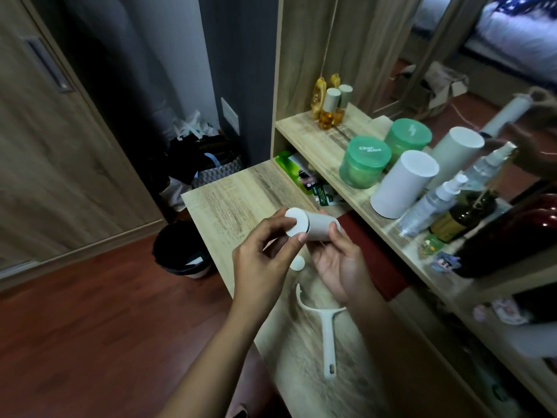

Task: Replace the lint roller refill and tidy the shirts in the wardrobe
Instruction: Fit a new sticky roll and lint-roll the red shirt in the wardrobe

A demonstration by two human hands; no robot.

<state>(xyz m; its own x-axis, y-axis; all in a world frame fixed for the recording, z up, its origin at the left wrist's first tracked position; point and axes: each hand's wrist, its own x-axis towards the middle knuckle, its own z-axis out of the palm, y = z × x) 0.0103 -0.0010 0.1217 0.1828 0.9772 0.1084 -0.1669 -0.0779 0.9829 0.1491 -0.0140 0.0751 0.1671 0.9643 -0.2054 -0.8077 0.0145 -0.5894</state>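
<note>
I hold a white lint roller refill (319,226) above the wooden table (241,191). My right hand (340,260) cradles the roll from below, fingertips on its right end. My left hand (265,254) pinches the round white end cap (294,220) at the roll's left end; a dark gap shows between cap and roll. A second white round cap (297,263) lies on the table just below the hands. The empty white roller handle (324,330), with its forked frame, lies on the table nearer me. No shirts are in view.
A shelf (304,125) to the right carries green jars (364,161), a tall white cylinder (404,182), spray bottles (434,200) and amber bottles (328,110) before a mirror. A black waste bin (180,251) stands on the floor left of the table. The wardrobe door (45,146) is at far left.
</note>
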